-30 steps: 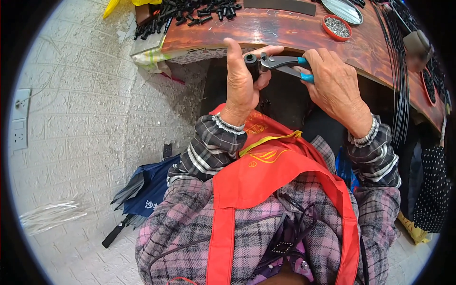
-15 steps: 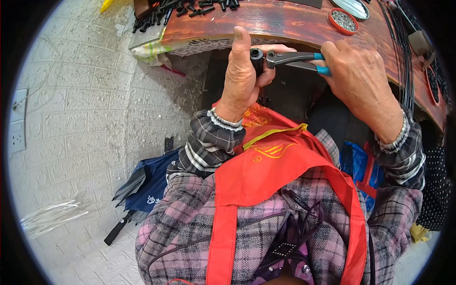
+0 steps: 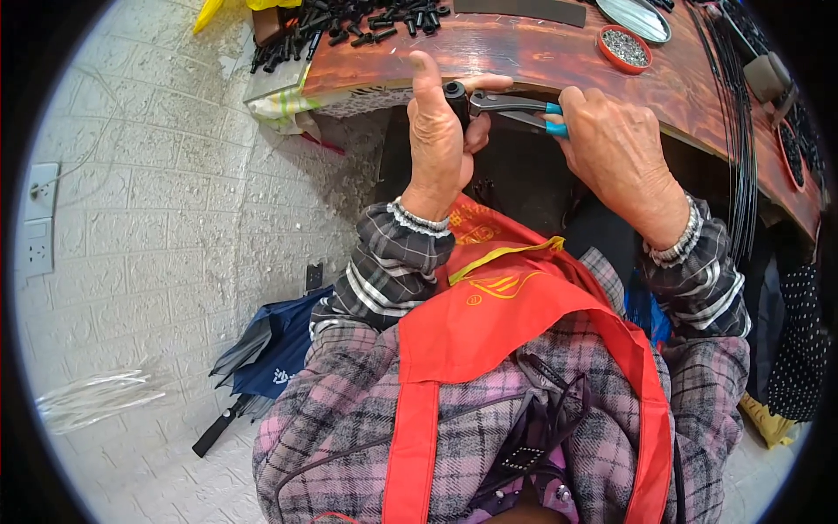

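Note:
My left hand [image 3: 441, 140] pinches a small black cylindrical part [image 3: 456, 94] between thumb and fingers, held up in front of the wooden table's edge. My right hand [image 3: 615, 148] grips pliers [image 3: 515, 109] with blue handles; their metal jaws sit against the black part. Both hands hover just below the reddish-brown table [image 3: 541, 57].
A pile of black parts [image 3: 349, 22] lies at the table's far left. A red dish of small metal bits [image 3: 624, 48] and a round lid [image 3: 635, 16] sit further right, beside long black wires [image 3: 738, 131]. A folded blue umbrella [image 3: 262, 358] lies on the tiled floor.
Both hands have shifted slightly up and to the right in view, still holding the part and the pliers together. The grip looks unchanged.

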